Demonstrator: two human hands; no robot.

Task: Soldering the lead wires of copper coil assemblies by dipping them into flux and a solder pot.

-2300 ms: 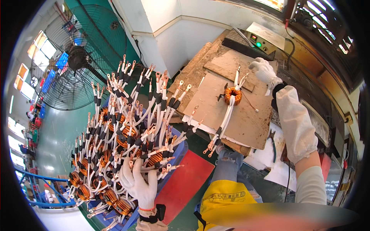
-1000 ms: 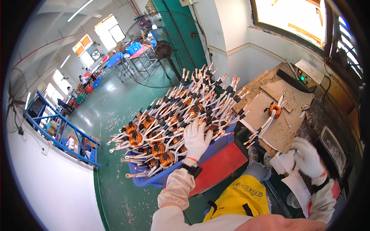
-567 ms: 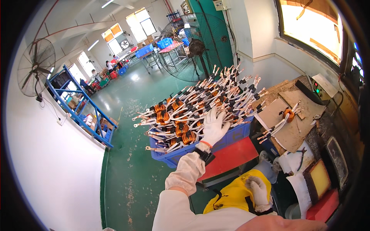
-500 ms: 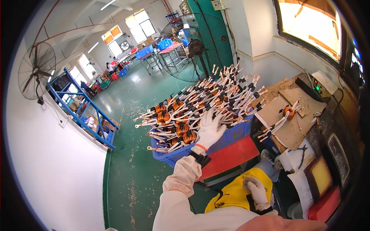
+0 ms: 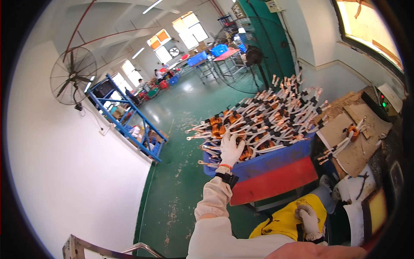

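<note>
My left hand (image 5: 232, 150), in a white glove, reaches over the near left part of a blue crate (image 5: 276, 152). Its fingers are spread and rest on the wound copper coils, with none visibly gripped. The crate is heaped with coils (image 5: 218, 130) that have white leads, black sleeves and copper ring terminals (image 5: 201, 162). My right hand (image 5: 308, 218), also gloved, lies low over a yellow apron (image 5: 276, 220) on my lap. Its fingers are curled in, and nothing shows in them.
The crate stands on a red-topped stand (image 5: 274, 181). To the right, a workbench holds cardboard (image 5: 373, 129) with a single coil (image 5: 353, 133), cutting pliers (image 5: 363, 185) and a control box (image 5: 388, 100). Behind the crate stands a large fan (image 5: 254, 56); a blue rack (image 5: 129, 116) is by the left wall.
The view has turned left, so the scene sits further right. My left hand has moved left across the heap, onto the coils near the crate's left end. My right hand stays on my lap.
</note>
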